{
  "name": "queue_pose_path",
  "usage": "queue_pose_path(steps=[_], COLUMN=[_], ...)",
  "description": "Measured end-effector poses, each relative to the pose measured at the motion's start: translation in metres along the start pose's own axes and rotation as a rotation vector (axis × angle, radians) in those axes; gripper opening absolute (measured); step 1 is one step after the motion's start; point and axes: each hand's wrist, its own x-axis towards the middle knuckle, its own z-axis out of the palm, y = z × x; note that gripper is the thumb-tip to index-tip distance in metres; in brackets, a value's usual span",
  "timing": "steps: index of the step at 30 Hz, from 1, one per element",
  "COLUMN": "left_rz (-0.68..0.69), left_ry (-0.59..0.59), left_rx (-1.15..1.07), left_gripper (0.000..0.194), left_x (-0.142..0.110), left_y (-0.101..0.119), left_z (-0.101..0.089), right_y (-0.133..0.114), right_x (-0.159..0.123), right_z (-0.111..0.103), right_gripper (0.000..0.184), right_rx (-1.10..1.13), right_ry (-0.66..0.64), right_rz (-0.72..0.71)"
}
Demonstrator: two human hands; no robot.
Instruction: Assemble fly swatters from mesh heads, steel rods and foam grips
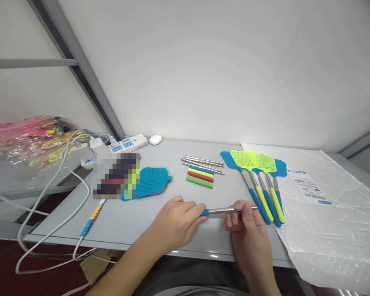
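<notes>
My left hand [180, 218] is wrapped round the blue grip [206, 212] at one end of a metal rod [220, 210]. Most of that grip is hidden in my fist. Thumb and fingers of my right hand [248, 224] pinch the rod near its other end, which pokes out to the right. The rod lies level above the table's front part. Beyond it are loose metal rods [203, 161] and several coloured grips, among them a red grip [200, 176] and a green grip [200, 183]. Blue fly swatter heads [152, 181] are stacked to the left.
Several assembled fly swatters [260, 187] lie fanned out at the right, partly on a clear plastic bag [327, 213] with a label. A power strip [128, 143], a white mouse [156, 139], cables and a blurred-out object [116, 176] occupy the left. Bagged goods [33, 139] sit farther left.
</notes>
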Motion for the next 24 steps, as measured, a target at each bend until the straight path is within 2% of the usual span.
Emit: queue_pose_path(steps=[4, 6, 8, 10, 13, 15, 17, 20, 24], left_rz=[0.018, 0.009, -0.064, -0.215, -0.45, -0.534, -0.573, -0.592, -0.597], left_ry=[0.071, 0.164, 0.314, 0.472, 0.604, 0.63, 0.654, 0.66, 0.472], left_rx=[-0.052, -0.182, -0.4, -0.691, -1.192, -1.456, -1.571, -1.565, -1.501], left_gripper=[0.019, 0.017, 0.018, 0.024, 0.043, 0.054, 0.058, 0.061, 0.07], left_x=[0.0, -0.001, -0.001, -0.001, -0.001, -0.001, -0.001, -0.004, -0.006], left_y=[0.002, 0.001, 0.001, -0.001, -0.006, -0.011, -0.016, -0.02, -0.013], left_z=[-0.002, -0.005, -0.009, -0.013, -0.02, -0.026, -0.031, -0.035, -0.031], right_y=[0.001, 0.0, -0.001, -0.001, -0.001, -0.001, -0.003, -0.006, -0.006], right_x=[-0.002, -0.001, -0.001, -0.002, -0.005, -0.008, -0.009, -0.009, -0.007], right_z=[-0.001, 0.0, 0.001, 0.001, -0.003, -0.005, -0.005, -0.003, -0.001], right_gripper=[0.026, 0.026, 0.026, 0.025, 0.023, 0.021, 0.021, 0.024, 0.027], right_rx=[-0.074, -0.079, -0.074, -0.085, -0.182, -0.298, -0.442, -0.632, -0.717], right_ry=[-0.011, 0.002, 0.029, 0.025, -0.069, -0.166, -0.249, -0.324, -0.367], right_rz=[-0.023, -0.029, -0.041, -0.024, 0.029, 0.05, 0.063, 0.076, 0.053])
